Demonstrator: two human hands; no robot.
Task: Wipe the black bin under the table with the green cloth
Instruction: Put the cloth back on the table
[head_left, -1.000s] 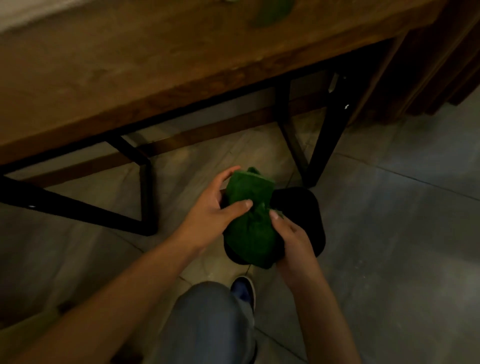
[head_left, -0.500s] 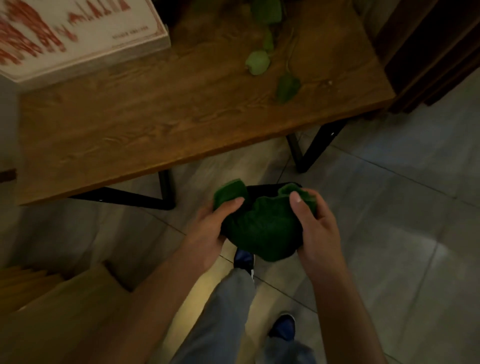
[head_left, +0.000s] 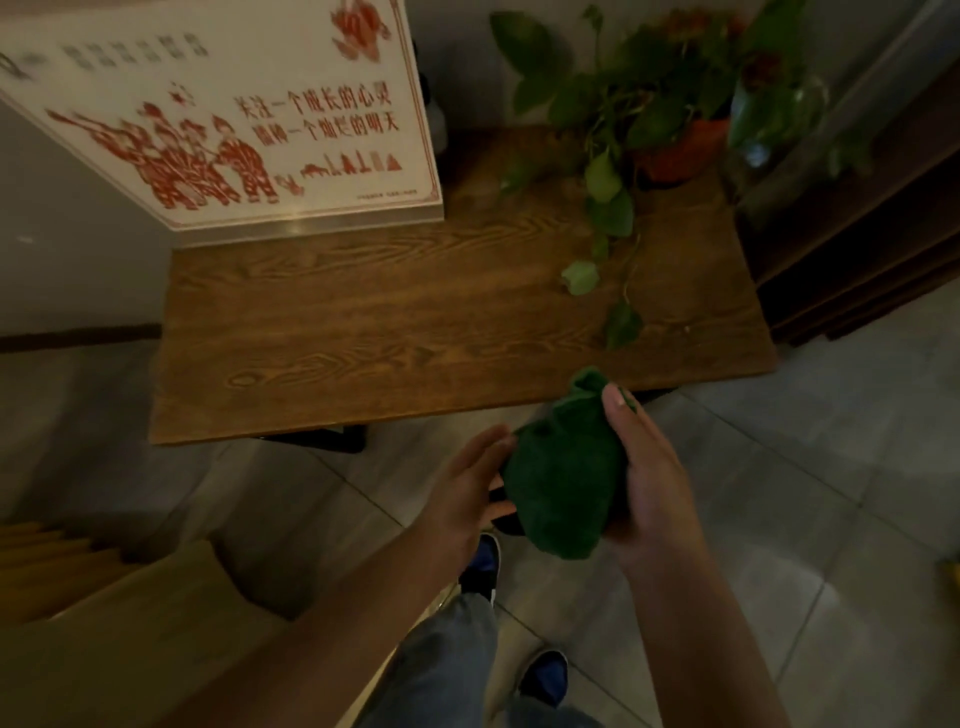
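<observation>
The green cloth (head_left: 563, 478) is bunched between both hands, just in front of the wooden table's near edge (head_left: 415, 410). My right hand (head_left: 647, 483) wraps its right side, thumb up on top. My left hand (head_left: 467, 483) presses flat on its left side, fingers stretched out. Only a small dark sliver of the black bin (head_left: 506, 519) shows under the cloth between my hands; the rest is hidden, so I cannot tell how it is held.
A white sign with red figures (head_left: 234, 119) stands at the table's back left. Potted plants (head_left: 675, 104) trail leaves over the back right. Dark wooden furniture (head_left: 857, 234) flanks the right. A wooden bench (head_left: 130, 623) sits at lower left. My feet (head_left: 483, 566) stand on grey tiles.
The view rose from under the table to above its top. Both hands lifted with the cloth and bin, and the cloth now covers almost all of the bin.
</observation>
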